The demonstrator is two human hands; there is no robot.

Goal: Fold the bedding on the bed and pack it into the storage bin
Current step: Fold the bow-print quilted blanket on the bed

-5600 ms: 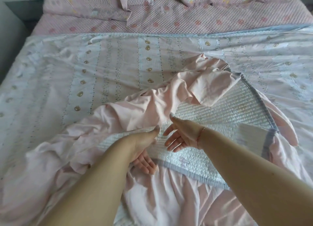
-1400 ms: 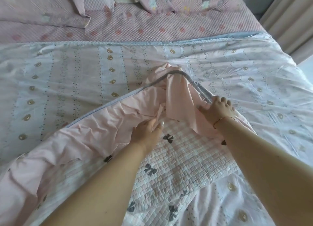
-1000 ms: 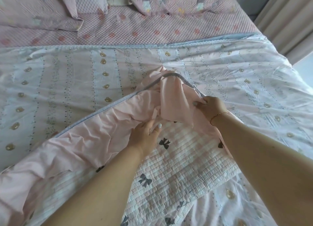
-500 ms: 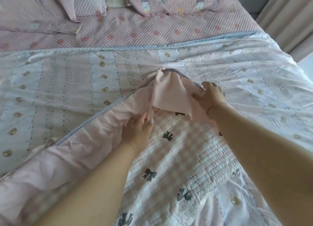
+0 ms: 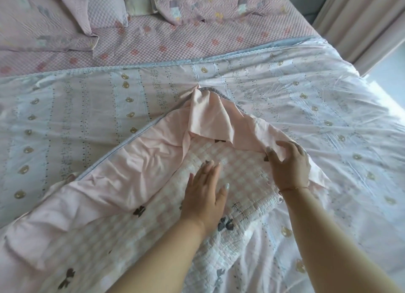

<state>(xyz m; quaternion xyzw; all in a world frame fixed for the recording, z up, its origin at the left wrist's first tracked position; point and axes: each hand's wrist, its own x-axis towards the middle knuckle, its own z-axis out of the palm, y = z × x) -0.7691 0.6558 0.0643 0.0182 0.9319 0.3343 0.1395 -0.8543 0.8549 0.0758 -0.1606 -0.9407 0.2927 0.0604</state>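
A pink checked quilt (image 5: 232,174) with dark bows lies on the bed, its plain pink underside (image 5: 140,161) turned up along a grey-trimmed edge. The folded-over corner peaks at the middle of the bed. My left hand (image 5: 206,196) lies flat on the checked side with straight fingers. My right hand (image 5: 289,163) rests on the pink flap at the quilt's right edge, fingers spread and slightly bent, gripping nothing that I can see. Under the quilt a white and pink bear-print duvet (image 5: 317,108) covers the bed. No storage bin is in view.
Pink patterned pillows (image 5: 219,5) and a pink dotted sheet (image 5: 175,40) fill the head of the bed. A curtain (image 5: 361,18) hangs at the far right, with pale floor beside the bed's right edge.
Both hands have let go of the pink flap they were pinching. The left hand slid down onto the checked side and flattened; the right moved down the right edge and spread.
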